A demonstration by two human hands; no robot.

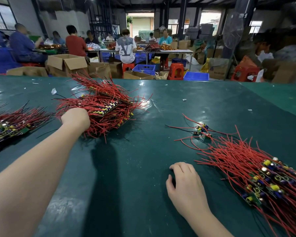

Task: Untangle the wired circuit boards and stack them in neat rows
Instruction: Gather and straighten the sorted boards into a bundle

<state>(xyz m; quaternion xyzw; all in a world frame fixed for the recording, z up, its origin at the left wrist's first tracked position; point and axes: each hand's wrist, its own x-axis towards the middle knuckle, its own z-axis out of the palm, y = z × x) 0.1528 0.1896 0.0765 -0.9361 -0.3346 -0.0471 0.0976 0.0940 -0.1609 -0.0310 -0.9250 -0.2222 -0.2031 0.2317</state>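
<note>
Reaching left hand (pixel 75 118) among board pile (pixel 106 108), wires (pixel 229 151) pointing away.

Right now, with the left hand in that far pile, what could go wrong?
1. The left hand is buried in the tangled pile of red-wired boards; a pull could drag several along and scatter them.
2. The few loose boards at mid-table lie with wires trailing near the right-side row; they may snag it.
3. The right hand rests on the green mat, holding nothing, so nothing steadies the pile.

Left hand (pixel 76 118) grips the tangled pile (pixel 102 106) (red wires); right hand (pixel 184 182) rests on the table (pixel 143 134).
</note>
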